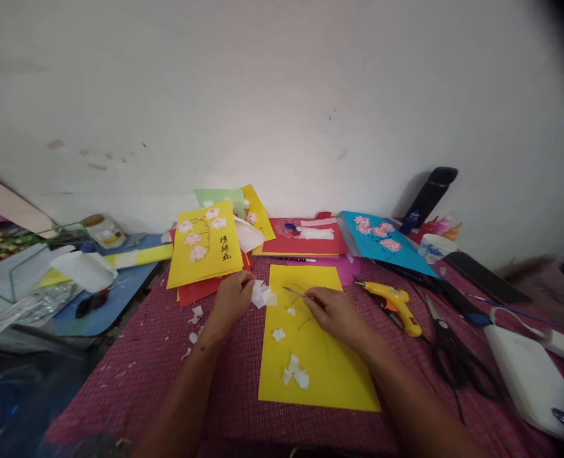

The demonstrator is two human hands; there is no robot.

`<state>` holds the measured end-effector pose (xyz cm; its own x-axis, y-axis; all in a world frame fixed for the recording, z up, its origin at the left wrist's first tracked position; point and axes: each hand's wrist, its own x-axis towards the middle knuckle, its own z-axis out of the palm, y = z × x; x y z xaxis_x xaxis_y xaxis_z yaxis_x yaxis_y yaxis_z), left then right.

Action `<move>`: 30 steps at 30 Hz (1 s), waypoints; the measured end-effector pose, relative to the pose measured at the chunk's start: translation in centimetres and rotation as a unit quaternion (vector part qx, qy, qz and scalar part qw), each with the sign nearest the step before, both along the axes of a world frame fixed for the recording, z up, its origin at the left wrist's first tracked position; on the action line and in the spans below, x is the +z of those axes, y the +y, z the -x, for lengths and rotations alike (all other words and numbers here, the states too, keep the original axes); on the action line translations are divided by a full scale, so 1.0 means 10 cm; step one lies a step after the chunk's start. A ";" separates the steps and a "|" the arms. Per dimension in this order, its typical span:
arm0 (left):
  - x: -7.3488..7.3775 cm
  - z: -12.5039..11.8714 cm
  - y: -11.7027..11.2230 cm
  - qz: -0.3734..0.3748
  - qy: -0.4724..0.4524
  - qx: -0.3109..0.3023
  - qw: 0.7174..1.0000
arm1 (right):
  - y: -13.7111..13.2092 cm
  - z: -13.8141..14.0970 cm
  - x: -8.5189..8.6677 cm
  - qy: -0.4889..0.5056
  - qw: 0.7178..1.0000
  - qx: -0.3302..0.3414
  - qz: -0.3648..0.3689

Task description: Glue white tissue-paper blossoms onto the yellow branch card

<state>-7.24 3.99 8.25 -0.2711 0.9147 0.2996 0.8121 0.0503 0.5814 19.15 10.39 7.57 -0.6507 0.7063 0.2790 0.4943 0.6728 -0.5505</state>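
Observation:
A yellow sheet of card [320, 362] lies on the red checked cloth before me, with drawn thin branches and small white paper bits [295, 373] on it. My left hand [234, 296] pinches a crumpled white piece of paper [261, 294] at the sheet's upper left corner. My right hand [335, 312] is closed on a thin stick [293, 291] whose tip points left over the sheet. White scraps [195, 316] lie on the cloth by my left wrist.
A yellow glue gun [396, 304] and black scissors [449, 346] lie right of the sheet, a white box [530, 378] further right. Finished flower cards, yellow [204, 245], red [305, 236] and blue [382, 236], rest at the back by the wall. A white cup [87, 270] lies left.

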 end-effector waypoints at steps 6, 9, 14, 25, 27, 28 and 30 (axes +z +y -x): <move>-0.06 -0.25 0.03 0.012 -0.265 -0.044 0.963 | -0.03 0.07 -0.06 0.109 0.990 -0.046 0.073; -0.09 -0.39 0.04 0.021 -0.413 -0.078 0.907 | -0.06 0.11 -0.05 0.164 0.972 -0.064 0.157; -0.09 -0.56 0.02 0.022 -0.473 -0.130 0.871 | -0.08 0.14 -0.07 0.176 0.967 -0.046 0.177; -0.16 -0.65 -0.03 0.078 -0.537 -0.199 0.816 | -0.13 0.19 -0.12 0.223 0.947 -0.019 0.232; -0.20 -0.65 -0.02 0.083 -0.526 -0.192 0.824 | -0.13 0.19 -0.11 0.218 0.948 -0.019 0.230; -0.22 -0.65 -0.01 0.082 -0.525 -0.188 0.826 | -0.14 0.20 -0.11 0.213 0.951 -0.020 0.224; -0.24 -0.66 -0.01 0.078 -0.536 -0.186 0.820 | -0.14 0.21 -0.11 0.209 0.955 -0.023 0.211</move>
<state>-0.64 3.94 5.87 0.0038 0.9984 -0.0573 -0.1860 0.0570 0.9809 17.07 8.99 6.48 -0.5093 0.8388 0.1924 0.1955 0.3305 -0.9233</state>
